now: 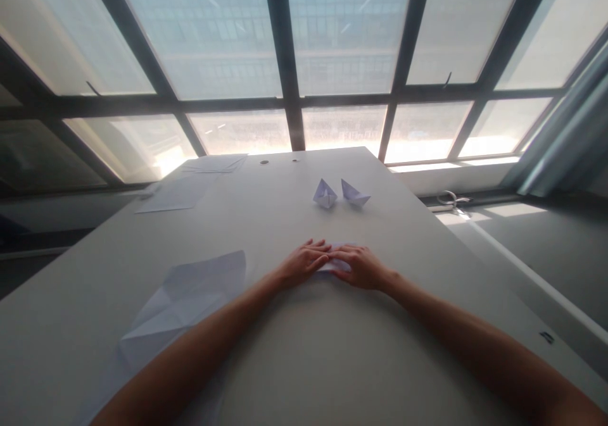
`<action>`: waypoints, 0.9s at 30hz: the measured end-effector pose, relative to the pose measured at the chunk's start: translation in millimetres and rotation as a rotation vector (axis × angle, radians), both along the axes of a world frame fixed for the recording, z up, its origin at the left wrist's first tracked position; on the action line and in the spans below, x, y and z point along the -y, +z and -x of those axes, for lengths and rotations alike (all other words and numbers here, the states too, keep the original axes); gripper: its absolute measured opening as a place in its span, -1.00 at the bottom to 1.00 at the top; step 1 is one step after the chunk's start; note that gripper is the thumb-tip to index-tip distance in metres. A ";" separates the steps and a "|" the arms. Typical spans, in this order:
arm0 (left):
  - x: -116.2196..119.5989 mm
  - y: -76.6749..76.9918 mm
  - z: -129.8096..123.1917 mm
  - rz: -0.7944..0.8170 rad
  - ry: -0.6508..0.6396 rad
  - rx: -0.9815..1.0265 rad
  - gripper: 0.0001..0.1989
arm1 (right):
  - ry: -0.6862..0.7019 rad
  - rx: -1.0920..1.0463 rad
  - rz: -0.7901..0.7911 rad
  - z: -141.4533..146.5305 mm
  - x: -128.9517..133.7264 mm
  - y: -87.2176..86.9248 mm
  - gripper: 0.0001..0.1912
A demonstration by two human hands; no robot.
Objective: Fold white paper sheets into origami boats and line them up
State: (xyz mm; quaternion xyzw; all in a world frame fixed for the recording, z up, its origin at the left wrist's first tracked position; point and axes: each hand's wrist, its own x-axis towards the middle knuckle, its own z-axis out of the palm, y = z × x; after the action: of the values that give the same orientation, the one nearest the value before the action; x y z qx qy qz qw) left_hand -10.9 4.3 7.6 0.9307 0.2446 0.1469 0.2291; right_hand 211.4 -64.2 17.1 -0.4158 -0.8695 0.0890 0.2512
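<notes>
A small folded sheet of white paper (338, 265) lies flat on the white table, mostly covered by my hands. My left hand (308, 263) rests on its left part with the fingers stretched out flat. From the other side my right hand (360, 266) lies over the paper's right part, fingers extended and the thumb near the close edge. The fingertips of both hands meet around the middle of the paper. Beyond them stand two folded paper boats, one on the left (325, 194) and one on the right (354, 194).
A creased, unfolded sheet (204, 287) lies left of and partly under my left forearm. Flat white sheets (171, 193) sit at the table's far left. A small dark object (546, 337) is near the right edge. Windows (232, 33) rise behind the table (266, 223).
</notes>
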 end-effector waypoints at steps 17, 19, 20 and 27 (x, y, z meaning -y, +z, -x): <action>-1.9 -3.9 -3.9 -0.086 0.369 0.375 -0.75 | -0.273 -0.038 0.018 2.9 -8.6 -11.3 -0.81; 2.0 0.5 -4.9 -0.227 0.436 0.416 -0.64 | -0.330 -0.202 0.067 3.0 -12.0 -15.7 -0.78; 4.4 2.4 -5.5 -0.287 0.470 0.407 -0.61 | -0.349 -0.296 0.093 3.1 -13.9 -17.8 -0.77; 18.0 -0.4 -12.8 -0.331 0.429 0.085 -0.82 | -0.402 -0.828 0.368 2.5 -27.3 -26.1 -0.68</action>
State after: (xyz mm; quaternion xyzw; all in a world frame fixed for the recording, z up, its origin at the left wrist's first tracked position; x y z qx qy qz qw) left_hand 2.0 -13.7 7.1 0.8754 0.3989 0.2688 0.0477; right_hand 208.9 -37.0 -9.1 -0.5425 -0.5692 0.3485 0.5101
